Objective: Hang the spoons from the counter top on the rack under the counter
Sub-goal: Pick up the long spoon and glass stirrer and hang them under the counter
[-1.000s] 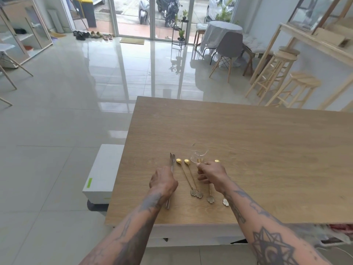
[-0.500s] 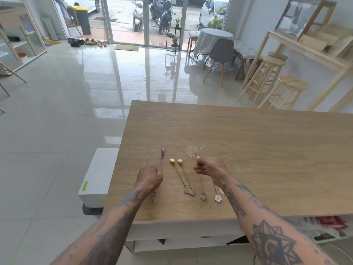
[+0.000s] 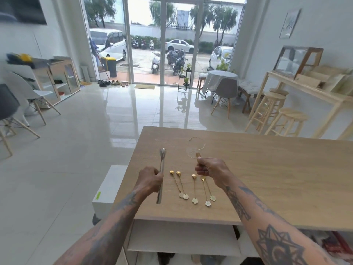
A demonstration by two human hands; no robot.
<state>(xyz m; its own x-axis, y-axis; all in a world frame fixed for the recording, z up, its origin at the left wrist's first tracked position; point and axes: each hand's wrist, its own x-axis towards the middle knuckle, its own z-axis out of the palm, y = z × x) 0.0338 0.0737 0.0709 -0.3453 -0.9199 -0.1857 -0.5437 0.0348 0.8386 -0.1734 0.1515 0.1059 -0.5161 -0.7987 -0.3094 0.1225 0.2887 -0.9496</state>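
My left hand (image 3: 150,179) is closed around long silver spoons (image 3: 162,163), lifted off the wooden counter top (image 3: 267,178) with their bowls pointing away from me. My right hand (image 3: 210,169) grips the wooden handle of a wire strainer spoon (image 3: 195,147), its round ring raised above the counter. Several small gold spoons with flower-shaped ends (image 3: 193,188) lie side by side on the counter between my hands. The rack under the counter is hidden from this angle.
A white shelf (image 3: 181,238) sits beneath the counter's near edge. A white box (image 3: 108,188) stands on the floor at the counter's left side. Wooden stools (image 3: 280,115) and a wooden side table stand to the right, chairs to the left.
Both hands rose off the counter, the left lifting the silver spoons and the right lifting the strainer spoon. The head tilted up, showing more of the room.
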